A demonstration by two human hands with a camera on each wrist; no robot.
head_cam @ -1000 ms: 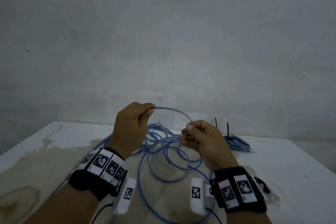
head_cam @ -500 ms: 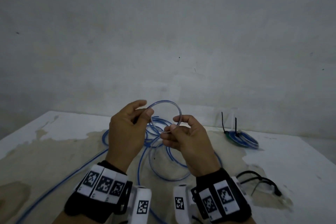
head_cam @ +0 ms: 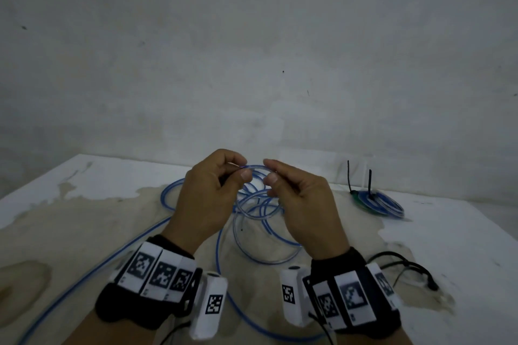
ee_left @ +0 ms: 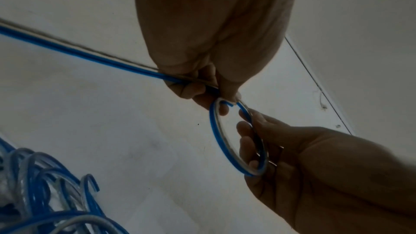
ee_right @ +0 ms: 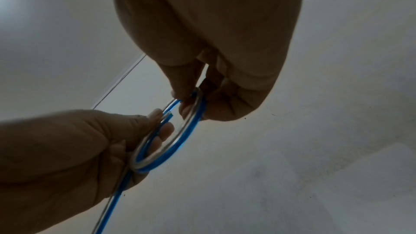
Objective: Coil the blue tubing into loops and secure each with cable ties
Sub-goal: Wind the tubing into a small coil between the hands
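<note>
White, stained table (head_cam: 84, 221) against a grey wall (head_cam: 252, 36). Loose blue tubing (head_cam: 269, 232) sprawled in tangled curves across the middle of the table, one long run trailing off toward the near left. Finished coil (head_cam: 381, 204) lying far right, two black cable ties (head_cam: 370, 183) standing up from it. More black ties (head_cam: 403, 266) near the right wrist. Left hand (head_cam: 207, 199) and right hand (head_cam: 302, 204) raised above the tangle, each pinching opposite sides of one small loop (ee_left: 219, 140), fingers curled around it.
</note>
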